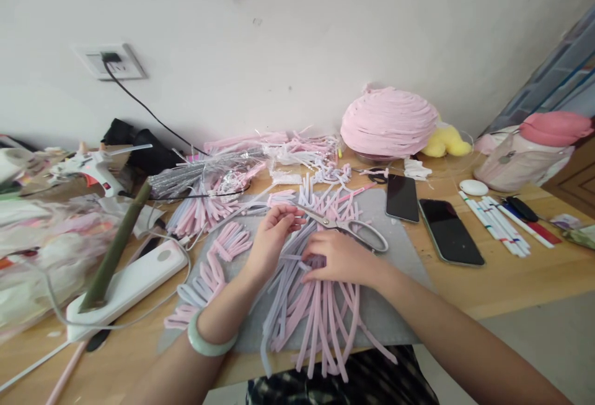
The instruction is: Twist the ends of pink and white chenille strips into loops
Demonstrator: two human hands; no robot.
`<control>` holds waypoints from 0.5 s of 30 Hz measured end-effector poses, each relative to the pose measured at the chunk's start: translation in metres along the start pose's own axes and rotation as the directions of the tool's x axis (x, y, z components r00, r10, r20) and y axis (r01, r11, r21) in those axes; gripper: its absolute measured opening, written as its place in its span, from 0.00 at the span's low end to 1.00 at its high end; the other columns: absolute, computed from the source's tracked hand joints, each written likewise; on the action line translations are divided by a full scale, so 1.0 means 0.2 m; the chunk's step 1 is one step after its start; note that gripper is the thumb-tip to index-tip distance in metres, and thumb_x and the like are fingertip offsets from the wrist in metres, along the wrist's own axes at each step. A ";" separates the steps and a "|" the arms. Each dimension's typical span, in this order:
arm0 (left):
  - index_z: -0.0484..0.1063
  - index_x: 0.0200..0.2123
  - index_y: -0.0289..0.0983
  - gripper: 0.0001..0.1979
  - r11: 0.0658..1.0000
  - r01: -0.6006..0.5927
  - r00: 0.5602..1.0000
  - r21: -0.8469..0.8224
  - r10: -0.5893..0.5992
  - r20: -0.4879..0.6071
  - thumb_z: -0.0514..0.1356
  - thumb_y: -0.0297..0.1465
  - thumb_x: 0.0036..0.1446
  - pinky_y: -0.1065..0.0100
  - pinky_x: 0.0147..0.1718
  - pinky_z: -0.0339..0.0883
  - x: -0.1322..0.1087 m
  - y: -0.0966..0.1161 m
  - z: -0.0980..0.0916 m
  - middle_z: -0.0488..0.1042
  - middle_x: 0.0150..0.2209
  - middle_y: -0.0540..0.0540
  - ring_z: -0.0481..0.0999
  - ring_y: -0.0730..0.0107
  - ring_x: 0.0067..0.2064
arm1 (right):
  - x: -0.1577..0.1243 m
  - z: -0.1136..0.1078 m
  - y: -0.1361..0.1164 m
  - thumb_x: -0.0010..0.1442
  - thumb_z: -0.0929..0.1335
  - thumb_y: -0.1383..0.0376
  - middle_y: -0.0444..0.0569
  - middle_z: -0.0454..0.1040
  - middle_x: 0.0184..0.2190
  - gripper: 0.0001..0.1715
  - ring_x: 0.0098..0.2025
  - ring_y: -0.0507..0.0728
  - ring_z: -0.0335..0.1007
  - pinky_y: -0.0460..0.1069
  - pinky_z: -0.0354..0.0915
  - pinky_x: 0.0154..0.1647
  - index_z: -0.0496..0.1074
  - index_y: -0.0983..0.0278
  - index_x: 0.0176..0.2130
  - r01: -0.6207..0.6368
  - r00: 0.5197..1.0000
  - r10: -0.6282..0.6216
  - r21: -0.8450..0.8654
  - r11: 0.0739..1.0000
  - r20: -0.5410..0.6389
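Observation:
A large bundle of pink and lavender pipe cleaners (320, 324) fans out toward the front edge of the table. My right hand (337, 257) is over the middle of this bundle, its fingers curled round some of the strands. Just left of it, my left hand (277, 230) is raised with thumb and fingers drawn together; anything between them is too small to make out. Scissors (346, 226) with grey handles lie behind my right hand, their tips close to my left fingertips. Looped pipe cleaner pieces (230, 240) rest left of my left hand on the grey mat (395, 306).
On the left are a white power strip (134, 287), a green stick (118, 240), cables and a glue gun (100, 172). Two phones (450, 231), several markers (495, 225) and a pink-lidded bottle (520, 151) stand or lie right. A pink wrapped dome (388, 123) is at the wall.

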State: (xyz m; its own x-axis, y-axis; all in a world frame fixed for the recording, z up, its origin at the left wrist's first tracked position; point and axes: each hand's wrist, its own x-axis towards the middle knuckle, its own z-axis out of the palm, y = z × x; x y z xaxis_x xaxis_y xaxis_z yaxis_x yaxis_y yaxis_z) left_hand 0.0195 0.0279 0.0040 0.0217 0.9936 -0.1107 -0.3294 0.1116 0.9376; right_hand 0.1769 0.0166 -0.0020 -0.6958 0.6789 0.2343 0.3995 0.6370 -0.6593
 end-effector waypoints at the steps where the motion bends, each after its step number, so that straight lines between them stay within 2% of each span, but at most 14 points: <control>1: 0.66 0.31 0.34 0.08 1.000 -0.002 1.000 0.011 0.002 0.001 0.59 0.29 0.45 0.71 0.34 0.63 0.00 0.00 0.00 0.73 0.32 0.48 0.73 0.75 0.31 | 0.00 0.01 0.00 0.46 0.71 0.63 0.48 0.71 0.29 0.08 0.32 0.54 0.66 0.49 0.61 0.37 0.74 0.64 0.30 -0.015 0.999 0.015 -0.009 1.000 0.035; 3: 0.66 0.32 0.34 0.08 0.999 -0.032 0.999 0.037 0.032 -0.008 0.59 0.29 0.46 0.72 0.32 0.62 0.00 0.00 0.00 0.72 0.32 0.49 0.72 0.76 0.30 | 0.01 0.03 0.01 0.49 0.70 0.65 0.48 0.72 0.30 0.06 0.32 0.54 0.67 0.48 0.61 0.36 0.75 0.64 0.30 -0.060 0.998 0.059 0.072 0.996 0.023; 5: 0.65 0.31 0.35 0.07 0.990 -0.111 0.992 0.086 0.115 -0.044 0.58 0.29 0.47 0.73 0.30 0.61 -0.02 0.01 0.01 0.71 0.31 0.50 0.70 0.77 0.29 | 0.01 0.02 0.02 0.51 0.68 0.64 0.47 0.72 0.30 0.07 0.32 0.53 0.67 0.47 0.62 0.34 0.74 0.64 0.32 -0.137 0.983 0.165 0.268 0.954 -0.083; 8: 0.65 0.30 0.37 0.04 0.928 -0.280 0.950 0.245 0.306 -0.071 0.57 0.31 0.49 0.74 0.28 0.59 -0.05 0.02 0.02 0.67 0.27 0.53 0.65 0.78 0.27 | 0.03 -0.01 0.03 0.52 0.67 0.60 0.44 0.71 0.23 0.11 0.25 0.51 0.66 0.46 0.62 0.29 0.73 0.65 0.32 -0.246 0.882 0.422 0.559 0.791 -0.209; 10: 0.65 0.28 0.37 0.04 0.850 -0.349 0.930 0.394 0.368 0.029 0.57 0.32 0.50 0.74 0.27 0.58 -0.07 0.02 0.02 0.65 0.24 0.53 0.64 0.77 0.26 | 0.04 -0.02 0.03 0.50 0.68 0.59 0.42 0.69 0.20 0.12 0.23 0.50 0.64 0.46 0.62 0.27 0.72 0.66 0.30 -0.251 0.821 0.517 0.661 0.707 -0.242; 13: 0.68 0.27 0.36 0.06 0.757 -0.360 0.933 0.546 0.305 0.193 0.58 0.33 0.50 0.73 0.27 0.57 -0.09 0.03 0.03 0.67 0.23 0.52 0.64 0.75 0.26 | 0.04 -0.01 0.03 0.48 0.69 0.60 0.43 0.70 0.22 0.11 0.24 0.51 0.66 0.47 0.64 0.28 0.71 0.65 0.30 -0.196 0.781 0.534 0.686 0.700 -0.322; 15: 0.69 0.28 0.36 0.07 0.750 -0.322 0.946 0.577 0.239 0.218 0.58 0.34 0.50 0.73 0.27 0.57 -0.10 0.03 0.04 0.68 0.23 0.51 0.64 0.74 0.26 | 0.04 0.00 0.03 0.49 0.69 0.61 0.45 0.72 0.24 0.09 0.26 0.52 0.67 0.48 0.64 0.30 0.71 0.64 0.31 -0.162 0.766 0.498 0.627 0.762 -0.406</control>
State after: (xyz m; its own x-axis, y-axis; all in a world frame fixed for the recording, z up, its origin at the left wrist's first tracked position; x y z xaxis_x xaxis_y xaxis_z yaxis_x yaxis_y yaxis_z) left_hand 0.0245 0.0090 0.0134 0.1473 0.9705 0.1908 0.2909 -0.2268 0.9295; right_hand 0.1737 0.0247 -0.0042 -0.0918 0.9857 0.1415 0.0430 0.1459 -0.9884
